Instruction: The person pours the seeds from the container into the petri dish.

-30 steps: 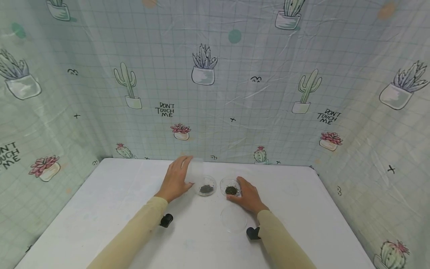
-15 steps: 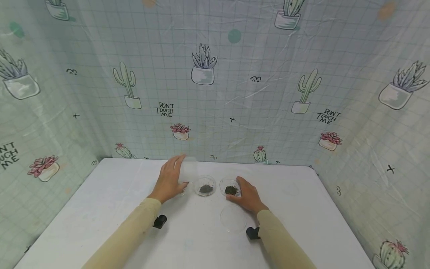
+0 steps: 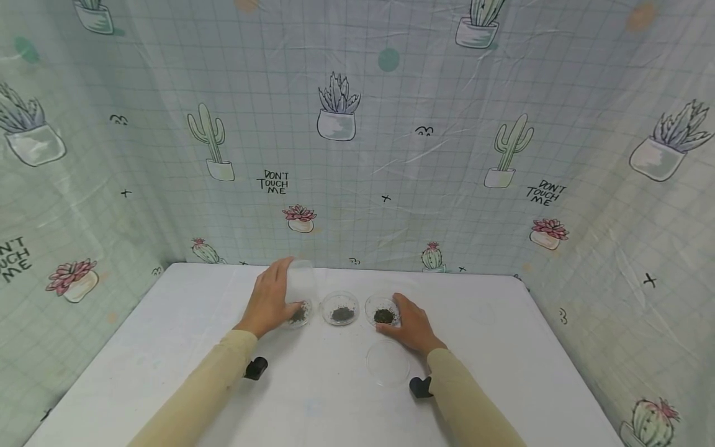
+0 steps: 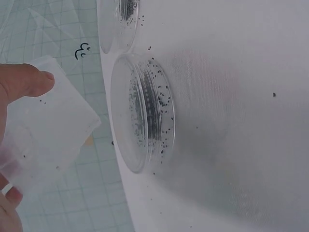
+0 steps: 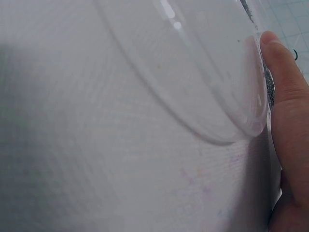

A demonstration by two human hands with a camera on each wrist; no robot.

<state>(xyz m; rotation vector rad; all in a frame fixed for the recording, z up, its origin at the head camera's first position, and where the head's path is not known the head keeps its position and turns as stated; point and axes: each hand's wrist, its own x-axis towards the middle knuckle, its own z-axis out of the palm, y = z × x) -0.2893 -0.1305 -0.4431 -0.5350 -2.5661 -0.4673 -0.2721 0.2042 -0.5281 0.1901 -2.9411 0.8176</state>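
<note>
My left hand (image 3: 267, 304) holds a translucent, squarish plastic piece (image 3: 302, 278) upright, pinched between thumb and fingers. Dark specks show on this plastic in the left wrist view. Below the hand, partly hidden by it, is a clear petri dish (image 3: 309, 319) with dark bits. A middle petri dish (image 3: 337, 298) bears a grey heap of grains. The right hand (image 3: 412, 324) grips the side of a third petri dish (image 3: 377, 303), which contains a dark green heap; its thumb is at the near rim and its fingers at the far side.
A clear round lid (image 3: 388, 362) lies on the white table (image 3: 324, 397) in front of the right-hand dish. Loose dark specks (image 4: 274, 94) are scattered on the table. A curtain (image 3: 357, 174) printed with cacti stands behind the table's back edge.
My left hand has moved left with the plastic piece, away from the middle dish, and the left dish has come into sight beside it. The right hand has stayed on its dish.
</note>
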